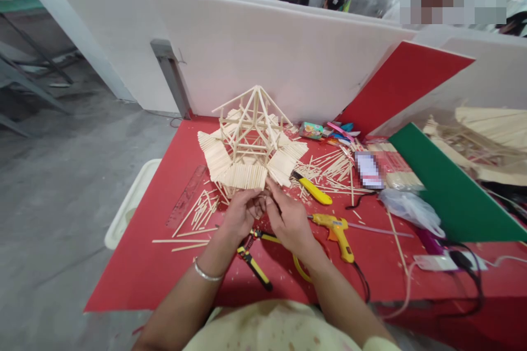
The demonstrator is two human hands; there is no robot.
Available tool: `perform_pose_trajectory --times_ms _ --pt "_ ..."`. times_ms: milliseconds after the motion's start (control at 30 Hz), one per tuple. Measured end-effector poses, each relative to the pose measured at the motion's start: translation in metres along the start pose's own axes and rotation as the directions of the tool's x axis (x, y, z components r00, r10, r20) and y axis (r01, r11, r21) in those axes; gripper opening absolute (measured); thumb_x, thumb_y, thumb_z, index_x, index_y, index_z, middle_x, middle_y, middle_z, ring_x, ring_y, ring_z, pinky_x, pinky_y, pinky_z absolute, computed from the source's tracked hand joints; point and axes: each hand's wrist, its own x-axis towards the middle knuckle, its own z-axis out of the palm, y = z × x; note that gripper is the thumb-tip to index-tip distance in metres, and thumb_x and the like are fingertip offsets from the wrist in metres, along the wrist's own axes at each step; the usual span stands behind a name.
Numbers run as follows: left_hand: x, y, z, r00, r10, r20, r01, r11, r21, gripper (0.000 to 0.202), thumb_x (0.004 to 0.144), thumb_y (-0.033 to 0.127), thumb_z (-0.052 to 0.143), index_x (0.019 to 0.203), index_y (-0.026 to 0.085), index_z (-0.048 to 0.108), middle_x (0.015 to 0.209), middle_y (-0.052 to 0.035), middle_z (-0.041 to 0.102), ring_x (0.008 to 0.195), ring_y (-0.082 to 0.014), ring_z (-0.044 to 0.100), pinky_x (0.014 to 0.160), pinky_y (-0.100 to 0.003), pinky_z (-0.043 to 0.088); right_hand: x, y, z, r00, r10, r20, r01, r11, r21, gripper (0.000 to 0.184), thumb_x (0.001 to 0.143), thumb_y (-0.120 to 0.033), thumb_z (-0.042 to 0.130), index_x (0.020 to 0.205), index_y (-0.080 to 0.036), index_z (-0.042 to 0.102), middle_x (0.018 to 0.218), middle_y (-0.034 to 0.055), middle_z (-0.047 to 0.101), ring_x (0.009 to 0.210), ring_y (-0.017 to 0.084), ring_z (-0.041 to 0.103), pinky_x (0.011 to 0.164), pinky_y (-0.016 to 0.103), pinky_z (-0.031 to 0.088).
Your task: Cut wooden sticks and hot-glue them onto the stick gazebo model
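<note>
Nearest to us, in front of the stick model (250,148), yellow-and-black pliers (256,270) lie on the red tabletop (152,271), partly hidden by the arms. To the model's right and nearer to us than it, we note a yellow glue gun (338,233), its nozzle toward the right hand (290,222). At the model's front edge we see the left hand (244,209) with fingers bent inward and the right hand with fingers partly curled, their tips close together; we cannot tell whether they grip anything. The model stands on the tabletop just beyond the hands, its front panel (242,176) of side-by-side sticks facing us. Left of the model we find loose sticks (201,211) and a clear ruler (187,196); right of it, a yellow knife (315,191) and scattered thin sticks (329,167). Behind the model we see a white board (263,49)
</note>
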Motion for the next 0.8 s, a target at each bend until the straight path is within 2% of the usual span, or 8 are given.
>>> perform_pose_trajectory --times_ms 133,233,333,433,567,700,800 --pt "0.000 -0.001 -0.001 1.000 -0.006 0.006 0.006 1.000 0.017 0.013 0.072 0.026 0.070 0.075 0.013 0.072 0.058 -0.0028 0.062 0.051 -0.0108 0.052 0.052 -0.023 0.043 -0.003 0.001 0.000 0.999 -0.037 -0.011 0.037 0.999 0.020 0.053 0.096 -0.025 0.039 0.149 -0.025 0.034 0.136 0.0075 0.058 0.117 0.021 0.060 0.099 0.037 0.048" --pt "0.002 -0.003 -0.003 1.000 -0.007 0.018 0.006 0.998 0.060 0.009 0.069 0.020 0.067 0.074 0.013 0.071 0.060 -0.0033 0.064 0.051 -0.0103 0.053 0.052 -0.022 0.043 -0.010 0.003 -0.001 0.999 -0.044 -0.032 0.045 0.998 0.034 0.052 0.096 -0.023 0.040 0.147 -0.026 0.037 0.140 0.0058 0.055 0.124 0.019 0.054 0.105 0.037 0.044" --pt "0.002 -0.006 -0.004 0.999 -0.023 0.040 0.020 0.996 0.084 0.024 0.061 0.011 0.065 0.085 0.013 0.071 0.075 -0.0036 0.070 0.052 -0.0088 0.055 0.050 -0.021 0.042 -0.022 0.010 -0.003 0.997 -0.027 -0.067 0.029 0.999 0.025 0.049 0.096 -0.023 0.041 0.145 -0.026 0.041 0.135 0.0059 0.058 0.121 0.019 0.056 0.105 0.036 0.044" --pt "0.000 -0.009 -0.001 0.998 -0.055 0.016 0.052 0.992 0.116 0.035 0.057 0.007 0.065 0.090 0.013 0.070 0.082 -0.0037 0.072 0.050 -0.0073 0.054 0.045 -0.020 0.039 -0.038 0.022 -0.010 0.997 0.026 -0.077 -0.029 0.999 -0.036 0.044 0.095 -0.026 0.044 0.139 -0.025 0.050 0.121 0.0076 0.066 0.108 0.021 0.063 0.097 0.037 0.049" --pt "0.000 -0.012 0.006 0.996 -0.085 0.012 0.082 0.978 0.194 0.027 0.058 0.007 0.066 0.084 0.013 0.068 0.075 -0.0038 0.072 0.048 -0.0082 0.055 0.042 -0.019 0.036 -0.058 0.043 -0.028 0.996 0.084 -0.040 -0.088 0.988 -0.130 0.035 0.094 -0.028 0.047 0.125 -0.027 0.062 0.105 0.0068 0.071 0.094 0.021 0.067 0.085 0.034 0.052" --pt "-0.002 -0.018 0.006 0.996 -0.086 0.032 0.071 0.941 0.331 0.020 0.063 0.013 0.068 0.083 0.012 0.068 0.073 -0.0061 0.072 0.049 -0.0099 0.057 0.041 -0.018 0.035 -0.070 0.061 -0.054 0.995 0.104 -0.009 -0.104 0.971 -0.218 0.029 0.092 -0.031 0.048 0.113 -0.027 0.068 0.105 0.0058 0.072 0.093 0.020 0.067 0.082 0.032 0.051" --pt "-0.013 -0.026 -0.001 0.991 -0.121 0.059 0.081 0.889 0.451 0.021 0.070 0.022 0.070 0.088 0.012 0.070 0.078 -0.0092 0.073 0.054 -0.0119 0.062 0.044 -0.019 0.039 -0.066 0.069 -0.068 0.991 0.134 0.027 -0.121 0.951 -0.284 0.028 0.091 -0.032 0.049 0.109 -0.026 0.069 0.107 0.0047 0.072 0.094 0.020 0.067 0.082 0.032 0.050"
